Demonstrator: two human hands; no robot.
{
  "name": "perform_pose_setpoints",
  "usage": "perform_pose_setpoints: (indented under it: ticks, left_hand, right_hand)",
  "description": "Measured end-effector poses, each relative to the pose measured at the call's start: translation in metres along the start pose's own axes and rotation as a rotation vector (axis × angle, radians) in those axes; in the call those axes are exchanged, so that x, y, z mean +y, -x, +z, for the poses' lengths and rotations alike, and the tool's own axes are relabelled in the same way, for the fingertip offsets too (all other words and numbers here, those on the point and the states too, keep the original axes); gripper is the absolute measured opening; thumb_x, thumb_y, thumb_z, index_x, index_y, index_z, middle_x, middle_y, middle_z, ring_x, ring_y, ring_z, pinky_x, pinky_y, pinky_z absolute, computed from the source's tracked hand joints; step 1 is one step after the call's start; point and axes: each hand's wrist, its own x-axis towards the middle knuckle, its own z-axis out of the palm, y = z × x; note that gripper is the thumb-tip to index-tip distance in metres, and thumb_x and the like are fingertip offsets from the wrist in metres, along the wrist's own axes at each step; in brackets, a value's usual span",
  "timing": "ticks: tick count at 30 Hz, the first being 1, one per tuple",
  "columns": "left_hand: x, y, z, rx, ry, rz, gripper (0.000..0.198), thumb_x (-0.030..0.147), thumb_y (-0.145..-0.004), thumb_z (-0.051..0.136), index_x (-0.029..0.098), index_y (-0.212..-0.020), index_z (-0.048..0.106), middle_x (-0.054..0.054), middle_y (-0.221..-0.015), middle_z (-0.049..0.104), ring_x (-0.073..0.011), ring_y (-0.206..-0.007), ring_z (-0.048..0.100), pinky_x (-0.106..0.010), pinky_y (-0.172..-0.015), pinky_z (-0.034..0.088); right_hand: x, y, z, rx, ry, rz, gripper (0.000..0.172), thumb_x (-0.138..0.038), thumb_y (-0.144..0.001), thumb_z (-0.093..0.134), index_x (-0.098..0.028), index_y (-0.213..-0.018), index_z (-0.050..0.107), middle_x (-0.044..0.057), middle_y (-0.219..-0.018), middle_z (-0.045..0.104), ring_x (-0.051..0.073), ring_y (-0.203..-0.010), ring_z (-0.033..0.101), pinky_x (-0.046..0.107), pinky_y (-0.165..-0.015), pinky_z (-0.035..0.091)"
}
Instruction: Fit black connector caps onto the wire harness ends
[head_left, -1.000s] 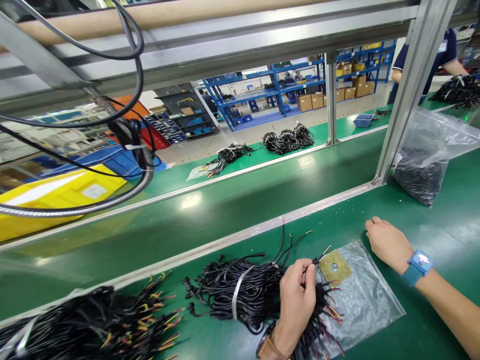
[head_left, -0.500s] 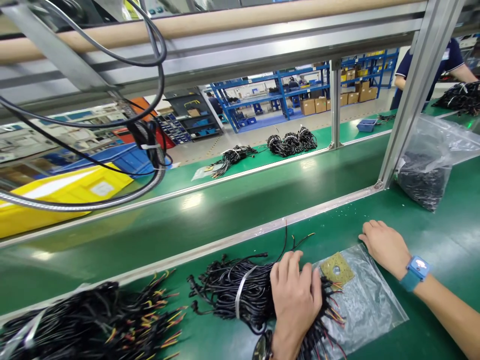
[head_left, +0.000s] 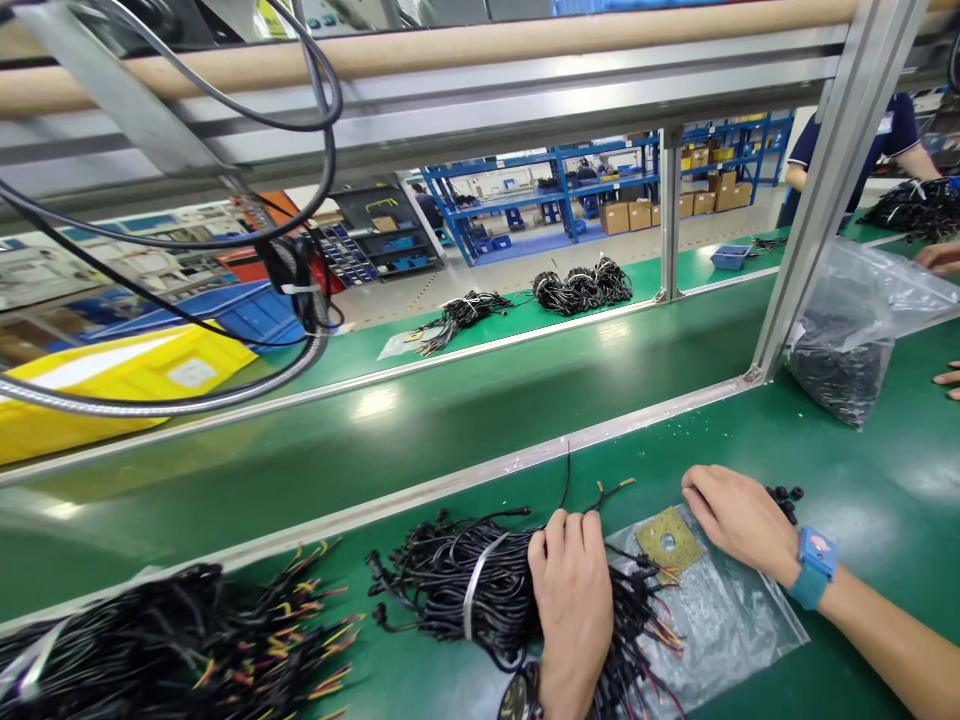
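Observation:
My left hand [head_left: 574, 595] lies over a bundle of black cables [head_left: 491, 580], its fingers together and curled round the cables. A white tie binds the bundle, and red and yellow wire ends fan out to its right. My right hand [head_left: 739, 520], with a blue wristband [head_left: 816, 565], is beside a yellowish square sponge [head_left: 669, 543] with a hole in it. Its fingers are bent and pressed together; their tips are hidden, so what they hold cannot be made out. Under the sponge is a clear plastic bag [head_left: 750, 640]. Several small black caps [head_left: 784, 500] lie behind that hand.
Another tied cable bundle [head_left: 165, 640] is at the lower left. A metal post [head_left: 810, 200] rises at right, next to a clear bag of dark parts [head_left: 844, 370]. Another person's hand [head_left: 941, 258] shows at the right edge. Hanging cables [head_left: 326, 200] are at upper left.
My right hand has moved left and down, closer to the sponge, and the black caps now show behind it. My left hand's fingers have drawn together. Another person's hands have appeared at the right edge.

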Motion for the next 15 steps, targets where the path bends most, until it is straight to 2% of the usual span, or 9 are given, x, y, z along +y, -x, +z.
perform_pose_setpoints:
  ticks: [3,7,15]
  left_hand:
    - [-0.001,0.002,0.002,0.071,0.149,0.098,0.027,0.004,-0.095,0.043,0.016,-0.109,0.062,-0.007,-0.090,0.066,-0.0250,-0.094,0.058,-0.040,-0.087,0.042]
    - [-0.005,0.003,0.007,0.035,0.371,0.172,0.028,0.001,-0.096,0.040,0.018,-0.104,0.061,-0.003,-0.083,0.064,-0.0186,-0.076,0.056,-0.032,-0.074,0.044]
    - [-0.008,0.006,0.014,-0.007,0.424,0.223,0.028,0.000,-0.094,0.041,0.020,-0.096,0.061,-0.001,-0.077,0.062,-0.0182,-0.070,0.058,-0.031,-0.067,0.045]
  right_hand:
    - [-0.007,0.002,0.003,-0.044,-0.018,-0.026,0.016,-0.022,-0.104,0.041,-0.021,-0.096,0.054,0.002,-0.083,0.065,0.021,-0.077,0.060,0.032,-0.069,0.037]
    - [-0.009,0.004,0.008,-0.055,-0.030,-0.048,0.015,-0.022,-0.104,0.042,-0.021,-0.099,0.056,0.003,-0.085,0.066,0.022,-0.078,0.061,0.032,-0.069,0.037]
    - [-0.021,0.003,0.013,-0.057,-0.085,-0.107,0.016,-0.022,-0.103,0.042,-0.021,-0.098,0.057,0.003,-0.084,0.066,0.021,-0.080,0.061,0.032,-0.072,0.037]
